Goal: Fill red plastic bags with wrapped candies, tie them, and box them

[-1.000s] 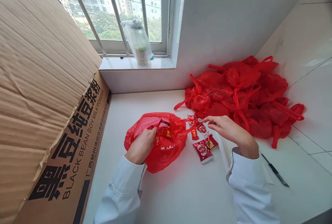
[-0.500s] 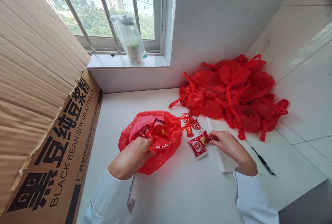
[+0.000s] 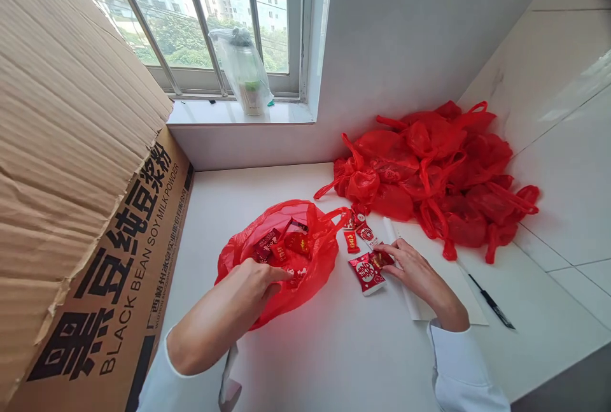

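A red plastic bag lies spread open on the table with several small red snack packets inside. My left hand is over its near side. The index finger stretches out to a red-and-white packet in the bag, and the other fingers are partly curled. Right of the bag, my right hand rests its spread fingers on a small dark red packet. Against that lies a larger red packet with white lettering. Just behind are an orange-red packet and a red-and-white one.
Several tied red bags are heaped against the wall at the back right. White paper and a black pen lie right of my right hand. A large cardboard box stands left. A bagged clear container sits on the windowsill.
My left hand has shifted slightly, its index finger now stretched towards the red-and-white packet in the bag. My right hand's fingers have come further over the small dark red packet.
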`<state>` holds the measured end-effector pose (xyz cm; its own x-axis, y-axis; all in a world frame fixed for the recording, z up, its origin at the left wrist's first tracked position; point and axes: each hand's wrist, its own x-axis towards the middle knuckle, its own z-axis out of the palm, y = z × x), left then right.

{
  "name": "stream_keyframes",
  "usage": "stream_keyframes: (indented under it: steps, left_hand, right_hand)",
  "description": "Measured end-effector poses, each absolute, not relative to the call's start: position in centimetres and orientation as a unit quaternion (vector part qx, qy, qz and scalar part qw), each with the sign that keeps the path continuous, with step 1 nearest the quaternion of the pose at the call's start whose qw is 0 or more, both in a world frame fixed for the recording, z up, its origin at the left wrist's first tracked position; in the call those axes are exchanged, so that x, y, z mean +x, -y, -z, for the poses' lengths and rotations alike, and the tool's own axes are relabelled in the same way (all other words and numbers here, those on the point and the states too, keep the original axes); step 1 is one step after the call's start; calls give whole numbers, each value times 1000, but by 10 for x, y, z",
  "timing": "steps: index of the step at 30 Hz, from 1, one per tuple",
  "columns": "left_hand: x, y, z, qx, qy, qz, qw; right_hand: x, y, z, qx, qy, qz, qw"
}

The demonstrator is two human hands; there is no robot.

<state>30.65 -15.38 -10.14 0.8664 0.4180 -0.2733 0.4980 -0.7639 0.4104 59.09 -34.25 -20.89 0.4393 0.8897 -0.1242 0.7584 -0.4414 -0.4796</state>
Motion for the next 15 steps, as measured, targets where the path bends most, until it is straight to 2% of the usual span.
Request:
stream_keyframes:
  steps: [3,7,9,13,15]
  left_hand:
    - [294,150,86,918,-311,21,244]
    - [283,143,85,914,-372,-117,113]
    - [278,140,95,911,-394,-95,78]
    - [270,139,111,886,-437,30,150]
    - [269,142,110,881,-443,44,160]
  right_hand:
    - [594,342,216,-835,496,-161,175]
    - [598,345,227,-828,515,-132,178]
    - [598,347,231,-820,528,-131,181]
    - [594,347,229,-824,524,-115,180]
    - [592,345,225,-830,515,-101,189]
